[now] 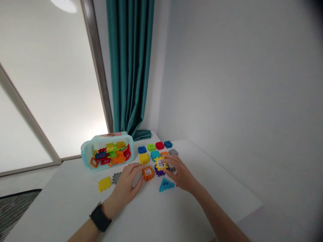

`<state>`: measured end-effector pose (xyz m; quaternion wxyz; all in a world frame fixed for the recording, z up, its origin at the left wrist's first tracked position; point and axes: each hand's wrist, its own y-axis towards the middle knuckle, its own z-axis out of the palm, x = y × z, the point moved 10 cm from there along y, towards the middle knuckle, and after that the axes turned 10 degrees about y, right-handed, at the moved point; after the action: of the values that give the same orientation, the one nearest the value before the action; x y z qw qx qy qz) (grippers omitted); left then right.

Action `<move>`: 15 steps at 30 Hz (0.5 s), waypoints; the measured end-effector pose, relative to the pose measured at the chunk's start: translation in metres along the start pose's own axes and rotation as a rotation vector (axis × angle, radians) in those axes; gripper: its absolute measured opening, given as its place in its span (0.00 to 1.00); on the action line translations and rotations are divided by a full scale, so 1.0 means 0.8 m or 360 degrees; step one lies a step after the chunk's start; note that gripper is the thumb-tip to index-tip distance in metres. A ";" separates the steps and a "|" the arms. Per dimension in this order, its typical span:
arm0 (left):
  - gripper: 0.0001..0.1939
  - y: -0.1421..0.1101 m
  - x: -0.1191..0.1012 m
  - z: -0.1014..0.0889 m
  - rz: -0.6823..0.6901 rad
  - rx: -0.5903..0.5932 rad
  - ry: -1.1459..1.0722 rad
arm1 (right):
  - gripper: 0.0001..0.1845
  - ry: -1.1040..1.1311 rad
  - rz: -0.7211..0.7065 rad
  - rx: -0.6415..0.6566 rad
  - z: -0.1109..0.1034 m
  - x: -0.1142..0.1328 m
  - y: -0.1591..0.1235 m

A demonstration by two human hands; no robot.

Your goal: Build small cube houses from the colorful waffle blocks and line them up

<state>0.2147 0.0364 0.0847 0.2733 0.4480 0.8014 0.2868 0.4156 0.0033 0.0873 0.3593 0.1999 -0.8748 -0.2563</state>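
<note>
My right hand [180,173] pinches a yellow square building piece [160,163] with a white window in it. This piece is over a purple block [159,172]; whether the two touch I cannot tell. My left hand [127,181] has thumb and fingers apart at the left side of an orange block [148,173] with a white window on top. Whether its fingertips touch the block is unclear. A light-blue triangular piece [166,185] lies just below my right hand, and a grey piece [116,177] is partly hidden behind my left hand.
A pale-blue tub [87,158] of mixed toothed pieces stands at the back left of the white table [156,215]. Behind the hands sit several blocks, among them a yellow one [144,158] and a red one [159,145]. A yellow flat piece [104,184] lies left. A wall borders the right.
</note>
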 end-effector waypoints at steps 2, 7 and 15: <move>0.16 0.005 -0.010 0.016 0.0063 -0.0013 0.0010 | 0.17 0.0025 0.0081 -0.0036 -0.028 -0.036 -0.014; 0.15 0.006 -0.026 0.040 0.0229 -0.0028 0.0090 | 0.15 -0.0052 0.0345 -0.0077 -0.076 -0.131 -0.053; 0.14 -0.008 -0.001 0.047 0.0181 -0.0002 0.0230 | 0.15 -0.0109 0.0589 0.0121 -0.064 -0.206 -0.080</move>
<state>0.2379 0.0407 0.0544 0.1984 0.4708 0.7921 0.3340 0.5727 0.0250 -0.0057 0.3626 0.0401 -0.9173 -0.1593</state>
